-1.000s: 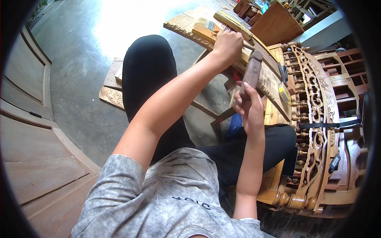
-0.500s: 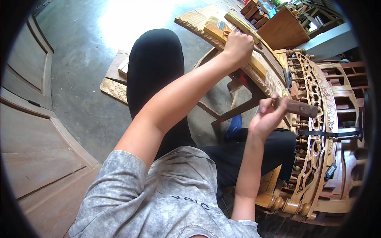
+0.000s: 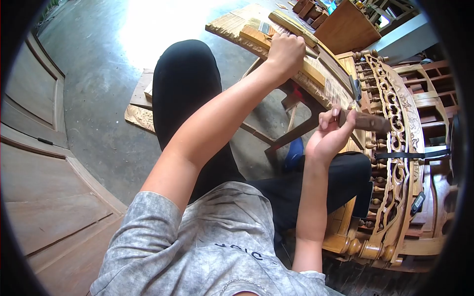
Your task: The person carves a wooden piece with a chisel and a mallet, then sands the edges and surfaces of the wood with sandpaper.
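My left hand (image 3: 287,54) is closed in a fist over the wooden workpiece (image 3: 232,22), a pale board with a rough, carved edge. Whatever its fingers grip is hidden from this angle. A flat brush (image 3: 265,28) with pale bristles lies just beyond the fist, by a light wood block (image 3: 255,35). Lower and to the right, my right hand (image 3: 332,133) is shut on a dark wooden mallet (image 3: 370,122), palm turned up. The mallet points right, slightly blurred, near the workpiece's near end.
A carved wooden railing (image 3: 390,123) with turned spindles stands close on the right, a black strap (image 3: 405,155) across it. Panelled wooden doors (image 3: 54,197) line the left. Wood offcuts (image 3: 138,117) lie on the concrete floor (image 3: 103,143) beside my knee.
The view has shifted slightly, so the workpiece and left fist sit further left. The right hand's fingers have moved a little on the mallet, which stays in hand.
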`<move>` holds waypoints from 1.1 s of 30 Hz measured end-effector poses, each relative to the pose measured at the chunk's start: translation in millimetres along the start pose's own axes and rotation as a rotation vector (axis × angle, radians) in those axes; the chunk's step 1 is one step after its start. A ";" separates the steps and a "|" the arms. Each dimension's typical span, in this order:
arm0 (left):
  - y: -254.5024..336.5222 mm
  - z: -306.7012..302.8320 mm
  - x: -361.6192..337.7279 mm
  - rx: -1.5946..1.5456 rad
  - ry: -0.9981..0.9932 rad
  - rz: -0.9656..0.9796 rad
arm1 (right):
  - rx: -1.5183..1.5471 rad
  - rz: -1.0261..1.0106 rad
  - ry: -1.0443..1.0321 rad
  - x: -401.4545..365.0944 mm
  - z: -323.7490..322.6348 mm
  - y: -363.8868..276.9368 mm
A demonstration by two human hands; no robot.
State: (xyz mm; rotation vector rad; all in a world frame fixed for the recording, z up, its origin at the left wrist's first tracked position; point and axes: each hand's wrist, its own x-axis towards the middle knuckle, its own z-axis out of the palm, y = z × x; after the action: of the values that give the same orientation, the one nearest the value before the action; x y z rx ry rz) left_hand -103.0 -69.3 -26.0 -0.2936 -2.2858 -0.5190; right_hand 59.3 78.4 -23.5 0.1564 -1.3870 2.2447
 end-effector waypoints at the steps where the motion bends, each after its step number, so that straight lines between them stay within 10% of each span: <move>1: 0.5 1.8 0.0 0.005 0.011 0.006 | -0.027 0.002 0.027 -0.3 -0.9 5.2; 6: -2.2 -1.4 2.7 0.108 -0.083 0.019 | -0.459 0.516 -0.408 -10.4 17.7 -6.7; 18: -5.3 5.7 -1.1 0.055 0.078 0.068 | 0.074 -0.036 0.093 -9.4 14.1 -3.9; 24: -5.4 -1.8 -1.1 0.055 0.080 0.103 | -0.387 0.472 -0.388 -14.5 14.8 -1.1; 33: -4.9 2.0 -2.2 0.071 0.064 0.067 | -0.064 0.156 -0.097 -12.1 11.6 -6.4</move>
State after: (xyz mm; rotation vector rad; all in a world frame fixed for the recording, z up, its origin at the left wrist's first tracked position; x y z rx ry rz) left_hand -104.6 -72.9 -30.2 -0.3127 -2.2188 -0.4062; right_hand 71.0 66.5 -17.0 0.1415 -1.5688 2.3424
